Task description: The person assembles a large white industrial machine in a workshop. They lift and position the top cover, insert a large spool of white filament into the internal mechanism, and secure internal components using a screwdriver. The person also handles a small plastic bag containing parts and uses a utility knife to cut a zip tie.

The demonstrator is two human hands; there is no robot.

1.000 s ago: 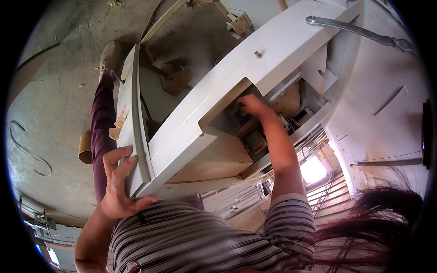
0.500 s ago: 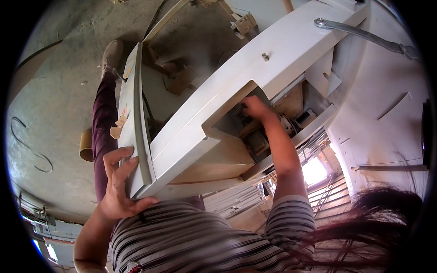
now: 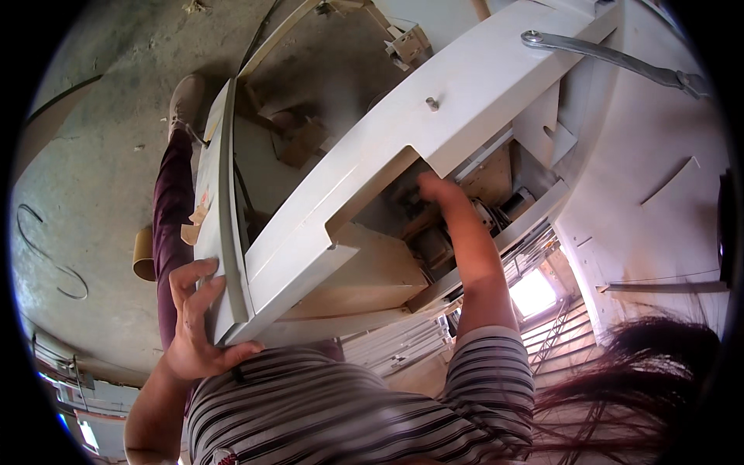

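A large white metal housing (image 3: 314, 209) with a rectangular cut-out in its face lies in front of me. My left hand (image 3: 198, 322) is wrapped round the near left corner of its white side panel (image 3: 213, 186), fingers on the outer face and thumb at the lower edge. My right hand (image 3: 435, 188) reaches inside the housing, beside the cut-out, among dark mechanical parts (image 3: 434, 248). Its fingers are bent and partly hidden in shadow, so what they touch cannot be made out. A short metal pin (image 3: 432, 103) sticks up from the housing's face.
A grey metal link arm (image 3: 604, 53) is fixed at the housing's far right end, by a large white panel (image 3: 659, 194). On the concrete floor are a cardboard tube (image 3: 144, 254) and a bent wire (image 3: 74, 283). A beige frame bracket (image 3: 407, 46) stands beyond the housing.
The white housing has shifted slightly to the left in view, with my left hand still on its corner. My right hand now sits nearer the right end of the cut-out, its fingers more hidden.
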